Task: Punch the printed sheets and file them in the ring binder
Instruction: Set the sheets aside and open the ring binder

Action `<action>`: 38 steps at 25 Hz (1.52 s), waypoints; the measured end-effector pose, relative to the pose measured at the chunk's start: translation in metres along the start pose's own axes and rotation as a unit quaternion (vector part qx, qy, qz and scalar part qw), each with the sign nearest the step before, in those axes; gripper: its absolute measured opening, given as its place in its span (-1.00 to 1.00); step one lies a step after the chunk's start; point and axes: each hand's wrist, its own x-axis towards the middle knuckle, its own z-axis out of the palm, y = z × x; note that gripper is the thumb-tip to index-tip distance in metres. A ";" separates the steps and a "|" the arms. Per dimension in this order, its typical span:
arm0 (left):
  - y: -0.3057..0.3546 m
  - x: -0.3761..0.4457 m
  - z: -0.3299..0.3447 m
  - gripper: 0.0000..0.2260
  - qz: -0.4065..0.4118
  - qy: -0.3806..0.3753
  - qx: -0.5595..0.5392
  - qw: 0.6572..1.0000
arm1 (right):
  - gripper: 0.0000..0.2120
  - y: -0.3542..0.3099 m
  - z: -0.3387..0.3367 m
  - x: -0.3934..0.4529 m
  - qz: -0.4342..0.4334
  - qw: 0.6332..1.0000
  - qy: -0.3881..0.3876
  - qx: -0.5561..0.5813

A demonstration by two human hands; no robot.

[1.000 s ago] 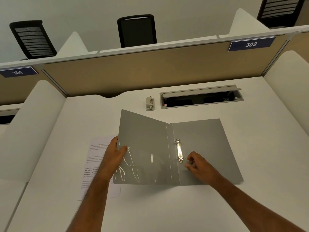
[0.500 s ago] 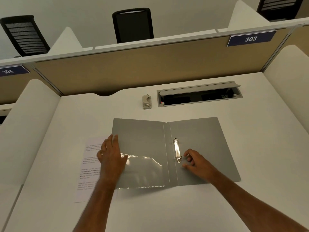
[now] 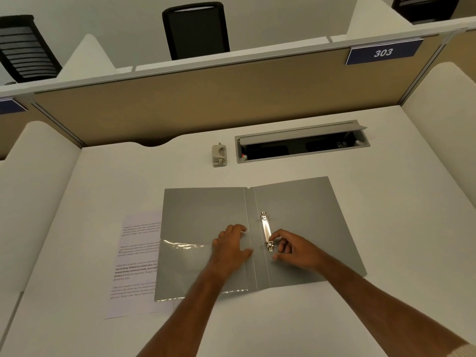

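Observation:
A grey ring binder (image 3: 304, 210) lies open and flat on the white desk (image 3: 386, 228). Its metal ring mechanism (image 3: 266, 229) runs along the spine's right side. My left hand (image 3: 231, 247) presses flat on the inside of the left cover, close to the spine. My right hand (image 3: 293, 247) has its fingers curled at the lower end of the ring mechanism, thumb and forefinger on the metal lever. The printed sheets (image 3: 136, 253) lie to the left, partly under the binder's left cover. A small grey hole punch (image 3: 219, 155) stands behind the binder.
A cable tray (image 3: 301, 143) with its lid raised sits in the desk behind the binder. Beige partition panels wall the desk at the back and sides. Black office chairs (image 3: 195, 29) stand beyond the partition.
The left cover has dropped flat onto the desk. My left hand moved right from the cover's outer edge to near the spine. My right hand's fingers have closed on the mechanism's lower lever.

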 end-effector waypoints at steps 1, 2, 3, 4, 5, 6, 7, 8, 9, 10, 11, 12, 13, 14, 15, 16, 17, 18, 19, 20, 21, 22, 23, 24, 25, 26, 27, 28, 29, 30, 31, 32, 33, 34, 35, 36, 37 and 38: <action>0.005 0.002 0.006 -0.54 0.008 -0.017 -0.023 1.000 | -0.65 -0.001 -0.002 0.002 0.003 1.000 -0.015 -0.004; 0.010 0.004 0.010 -0.58 0.017 -0.033 -0.038 0.999 | -0.65 -0.003 -0.005 0.004 0.004 0.999 -0.031 -0.006; 0.015 0.007 0.015 -0.62 0.027 -0.046 -0.043 0.998 | -0.64 -0.005 -0.007 0.006 0.004 0.999 -0.047 -0.006; 0.018 0.009 0.018 -0.65 0.034 -0.057 -0.043 0.997 | -0.64 -0.006 -0.009 0.007 0.004 0.998 -0.060 -0.006; 0.021 0.011 0.021 -0.69 0.039 -0.065 -0.041 0.996 | -0.65 -0.007 -0.010 0.008 0.005 0.997 -0.070 -0.008; 0.023 0.013 0.023 -0.71 0.040 -0.070 -0.041 0.996 | -0.66 -0.008 -0.011 0.009 0.007 0.997 -0.078 -0.009; 0.023 0.014 0.024 -0.72 0.038 -0.073 -0.045 0.996 | -0.66 -0.008 -0.012 0.010 0.010 0.996 -0.084 -0.010; 0.023 0.016 0.025 -0.74 0.035 -0.075 -0.050 0.995 | -0.66 -0.008 -0.013 0.011 0.015 0.996 -0.090 -0.012; 0.022 0.016 0.026 -0.74 0.033 -0.078 -0.053 0.995 | -0.66 -0.009 -0.014 0.012 0.021 0.995 -0.097 -0.014; 0.020 0.017 0.027 -0.74 0.034 -0.080 -0.051 0.995 | -0.66 -0.011 -0.016 0.013 0.028 0.994 -0.105 -0.017; 0.019 0.017 0.028 -0.74 0.035 -0.082 -0.047 0.995 | -0.67 -0.012 -0.017 0.014 0.034 0.993 -0.113 -0.019; 0.018 0.018 0.029 -0.74 0.037 -0.084 -0.042 0.995 | -0.68 -0.014 -0.019 0.016 0.041 0.992 -0.121 -0.022; 0.019 0.018 0.030 -0.74 0.040 -0.086 -0.036 0.995 | -0.68 -0.015 -0.020 0.017 0.048 0.990 -0.127 -0.024; 0.019 0.019 0.031 -0.73 0.040 -0.087 -0.032 0.995 | -0.68 -0.017 -0.021 0.017 0.053 0.989 -0.133 -0.023; 0.020 0.019 0.031 -0.73 0.041 -0.088 -0.030 0.995 | -0.69 -0.018 -0.022 0.018 0.057 0.989 -0.136 -0.020; 0.020 0.020 0.032 -0.74 0.040 -0.088 -0.032 0.995 | -0.70 -0.018 -0.022 0.019 0.059 0.989 -0.138 -0.015; 0.019 0.020 0.032 -0.74 0.041 -0.089 -0.035 0.995 | -0.71 -0.018 -0.022 0.019 0.060 0.989 -0.138 -0.010; 0.018 0.021 0.032 -0.74 0.041 -0.091 -0.040 0.994 | -0.72 -0.018 -0.022 0.019 0.061 0.988 -0.138 -0.008; 0.017 0.022 0.032 -0.75 0.041 -0.094 -0.045 0.994 | -0.73 -0.017 -0.022 0.019 0.063 0.989 -0.138 -0.005; 0.016 0.022 0.032 -0.75 0.039 -0.095 -0.052 0.993 | -0.73 -0.017 -0.022 0.019 0.063 0.989 -0.136 -0.002; 0.015 0.023 0.032 -0.75 0.037 -0.097 -0.058 0.993 | -0.73 -0.016 -0.022 0.019 0.063 0.989 -0.134 0.004; 0.014 0.023 0.033 -0.75 0.035 -0.096 -0.065 0.993 | -0.74 -0.016 -0.022 0.019 0.061 0.989 -0.133 0.010; 0.014 0.023 0.033 -0.75 0.033 -0.094 -0.070 0.993 | -0.75 -0.015 -0.022 0.019 0.059 0.989 -0.133 0.016; 0.014 0.022 0.033 -0.76 0.032 -0.091 -0.077 0.992 | -0.76 -0.015 -0.022 0.019 0.058 0.989 -0.134 0.018; 0.015 0.022 0.033 -0.77 0.031 -0.088 -0.081 0.992 | -0.77 -0.015 -0.023 0.019 0.058 0.989 -0.135 0.019; 0.015 0.021 0.033 -0.78 0.031 -0.086 -0.084 0.992 | -0.77 -0.014 -0.023 0.019 0.059 0.989 -0.136 0.019; 0.015 0.021 0.033 -0.78 0.032 -0.085 -0.084 0.992 | -0.78 -0.014 -0.022 0.019 0.060 0.989 -0.136 0.019; 0.015 0.021 0.033 -0.78 0.032 -0.083 -0.087 0.992 | -0.78 -0.013 -0.022 0.019 0.060 0.989 -0.134 0.020; 0.015 0.021 0.033 -0.79 0.029 -0.081 -0.091 0.992 | -0.79 -0.012 -0.022 0.019 0.059 0.989 -0.130 0.024; 0.014 0.021 0.032 -0.79 0.025 -0.079 -0.099 0.992 | -0.79 -0.011 -0.021 0.019 0.057 0.990 -0.126 0.030; 0.013 0.022 0.032 -0.80 0.021 -0.080 -0.106 0.991 | -0.79 -0.010 -0.021 0.018 0.055 0.990 -0.122 0.034; 0.012 0.023 0.032 -0.82 0.020 -0.085 -0.110 0.990 | -0.79 -0.009 -0.020 0.018 0.054 0.991 -0.118 0.034; 0.013 0.024 0.032 -0.83 0.020 -0.090 -0.111 0.989 | -0.79 -0.008 -0.021 0.017 0.053 0.991 -0.115 0.032; 0.013 0.025 0.032 -0.85 0.018 -0.095 -0.114 0.989 | -0.79 -0.008 -0.021 0.017 0.053 0.991 -0.116 0.032; 0.014 0.025 0.030 -0.86 0.018 -0.096 -0.116 0.988 | -0.80 -0.008 -0.021 0.018 0.055 0.991 -0.116 0.034; 0.014 0.025 0.031 -0.87 0.020 -0.095 -0.118 0.988 | -0.80 -0.009 -0.022 0.017 0.059 0.991 -0.115 0.034; 0.014 0.026 0.033 -0.87 0.020 -0.094 -0.117 0.988 | -0.80 -0.009 -0.022 0.017 0.062 0.991 -0.115 0.033; 0.014 0.026 0.034 -0.88 0.017 -0.093 -0.117 0.989 | -0.80 -0.009 -0.021 0.017 0.063 0.991 -0.115 0.032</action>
